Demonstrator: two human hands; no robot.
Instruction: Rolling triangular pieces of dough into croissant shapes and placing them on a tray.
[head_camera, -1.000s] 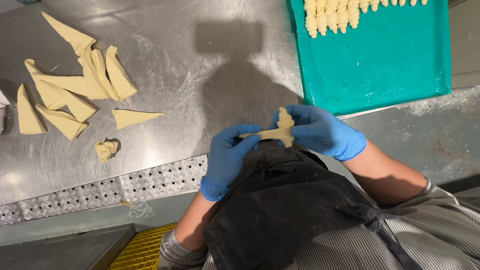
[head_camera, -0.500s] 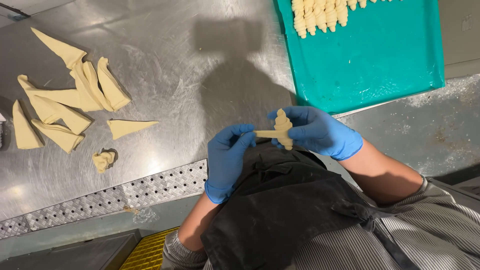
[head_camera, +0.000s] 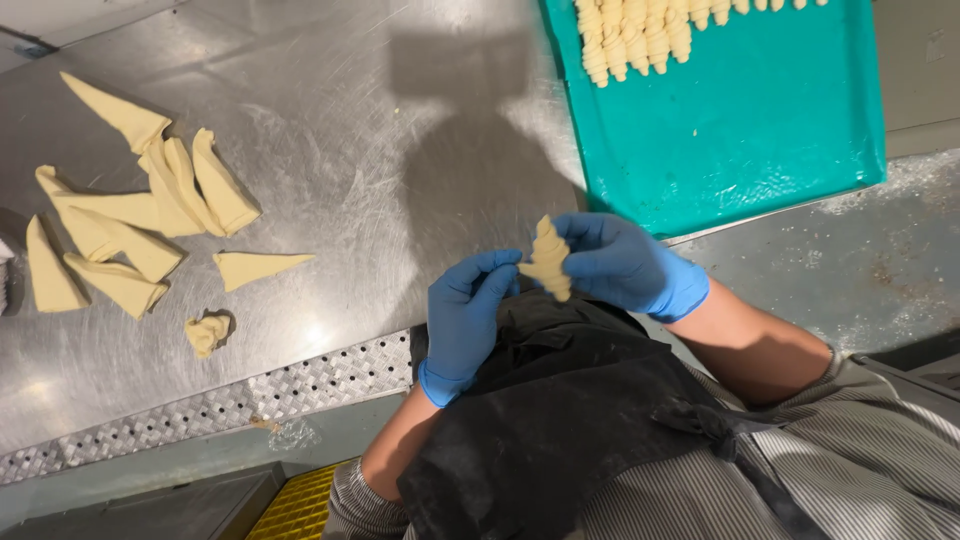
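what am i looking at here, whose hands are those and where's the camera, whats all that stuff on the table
The camera sits on a person's head and looks down, so you see their own apron, arms and two hands in blue gloves. The left hand and the right hand together hold a small rolled dough piece above the edge of a steel table. On the table to the left lie flat dough triangles and a small dough scrap. At the top right is a teal tray with rolled dough pieces lined up along its far edge.
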